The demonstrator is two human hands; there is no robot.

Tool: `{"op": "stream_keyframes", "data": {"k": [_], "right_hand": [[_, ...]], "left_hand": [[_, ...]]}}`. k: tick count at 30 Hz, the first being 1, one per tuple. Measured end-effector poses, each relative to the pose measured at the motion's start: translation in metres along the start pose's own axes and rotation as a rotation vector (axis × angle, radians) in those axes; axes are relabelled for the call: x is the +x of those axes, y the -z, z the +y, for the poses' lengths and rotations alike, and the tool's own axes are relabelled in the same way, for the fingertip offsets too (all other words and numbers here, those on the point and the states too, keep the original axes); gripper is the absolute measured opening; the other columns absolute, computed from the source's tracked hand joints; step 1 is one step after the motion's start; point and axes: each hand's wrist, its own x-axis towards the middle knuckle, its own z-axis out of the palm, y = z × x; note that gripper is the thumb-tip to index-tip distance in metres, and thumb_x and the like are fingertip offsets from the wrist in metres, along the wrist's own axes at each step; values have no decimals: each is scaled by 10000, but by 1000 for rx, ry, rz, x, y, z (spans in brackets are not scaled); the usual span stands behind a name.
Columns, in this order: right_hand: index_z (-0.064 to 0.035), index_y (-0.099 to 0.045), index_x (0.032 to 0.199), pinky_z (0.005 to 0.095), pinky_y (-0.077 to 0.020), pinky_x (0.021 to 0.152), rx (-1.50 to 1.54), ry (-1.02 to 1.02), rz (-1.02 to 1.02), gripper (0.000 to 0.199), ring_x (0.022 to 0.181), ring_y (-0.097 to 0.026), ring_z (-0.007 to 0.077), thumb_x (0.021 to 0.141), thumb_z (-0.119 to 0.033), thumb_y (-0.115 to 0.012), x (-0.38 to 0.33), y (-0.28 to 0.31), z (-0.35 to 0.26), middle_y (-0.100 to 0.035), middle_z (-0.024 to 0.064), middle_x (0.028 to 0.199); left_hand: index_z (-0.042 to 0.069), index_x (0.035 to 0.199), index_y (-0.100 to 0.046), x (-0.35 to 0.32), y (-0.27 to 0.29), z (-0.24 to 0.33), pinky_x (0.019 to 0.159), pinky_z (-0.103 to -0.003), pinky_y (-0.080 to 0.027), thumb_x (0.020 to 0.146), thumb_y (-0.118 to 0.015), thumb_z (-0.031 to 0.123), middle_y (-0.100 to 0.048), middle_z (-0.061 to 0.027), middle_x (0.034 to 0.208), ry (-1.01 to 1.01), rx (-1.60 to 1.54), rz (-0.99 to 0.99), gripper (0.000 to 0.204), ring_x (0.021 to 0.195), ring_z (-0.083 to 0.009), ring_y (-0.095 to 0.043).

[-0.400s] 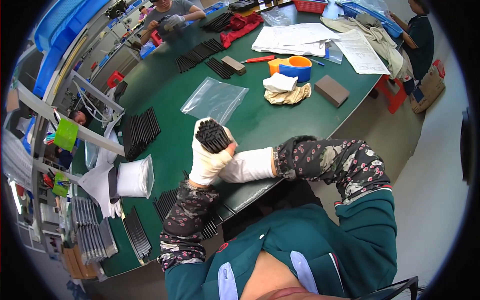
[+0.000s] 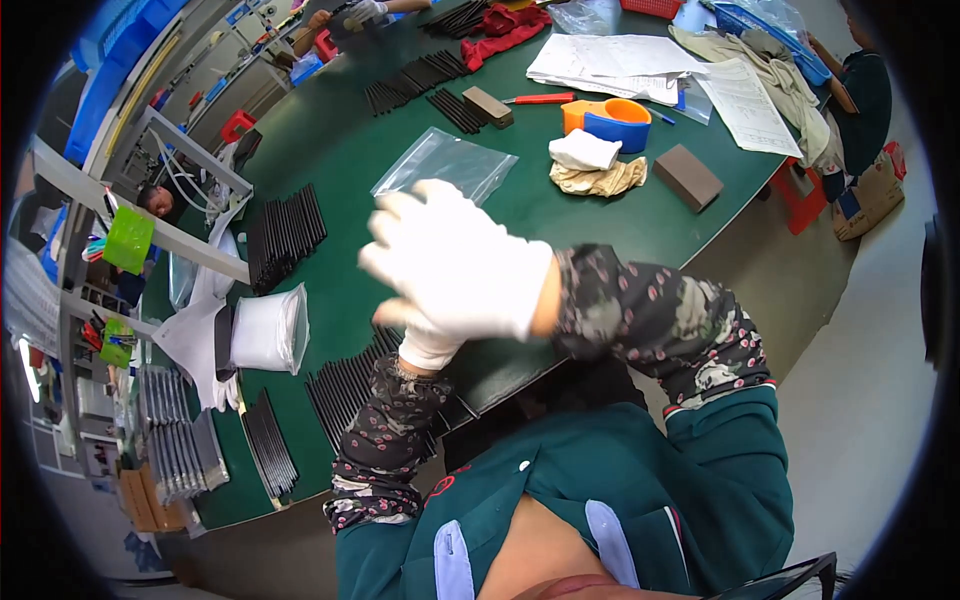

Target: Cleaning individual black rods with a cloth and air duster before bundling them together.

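Observation:
My right hand (image 2: 460,265), in a white glove with a bare thumb tip, lies over my left hand, its fingers spread apart. Beneath it, only the gloved wrist and heel of my left hand (image 2: 430,350) show. The bundle of thin black rods in the left hand is hidden behind the right one. Just beyond the fingers lies a clear plastic bag (image 2: 428,158), flat on the green table (image 2: 350,150). Loose black rods (image 2: 345,390) lie in a row beside my left forearm.
More black rods (image 2: 288,235) lie left, near a wrapped white stack (image 2: 268,330). Right of the bag are folded cloths (image 2: 598,178), a brown block (image 2: 688,178), an orange-and-blue tape dispenser (image 2: 610,128) and papers (image 2: 620,65). Other people work at the far edges.
My right hand has moved from the side of the rod bundle to over it, fingers spreading and covering the rod ends. The view has shifted slightly.

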Motion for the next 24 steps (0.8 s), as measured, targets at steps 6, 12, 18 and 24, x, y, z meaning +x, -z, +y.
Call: {"op": "stream_keyframes", "data": {"k": [6,12,18,24], "right_hand": [[-105,-666,1160,404,-508,845,267,-370,-617,468,966,-653,330,840,-429,-560,27,18,26,-685,151,1063],[-112,-677,1123,399,-477,892,232,-418,-730,413,993,-639,326,867,-363,-472,38,14,37,-677,143,1089],[-97,-679,1108,389,-477,890,280,-460,-598,396,1006,-637,309,872,-341,-475,39,2,42,-680,132,1086],[-41,-675,1044,365,-493,826,422,-77,-426,323,912,-654,289,876,-260,-507,14,-38,89,-696,135,967]], "left_hand": [[36,1091,-537,5,16,-70,720,-277,-503,740,-745,69,-630,-33,878,236,-2700,290,409,800,-155,-621],[-3,1072,-562,12,18,-117,739,-287,-512,714,-768,24,-656,-51,908,29,-2955,-92,414,805,-143,-634],[-6,1110,-563,22,22,-113,786,-280,-507,701,-768,16,-654,-58,1009,257,-2992,176,458,882,-142,-628],[22,1009,-510,18,29,-112,699,-256,-496,712,-730,2,-633,-44,854,162,-2965,226,369,721,-110,-605]]}}
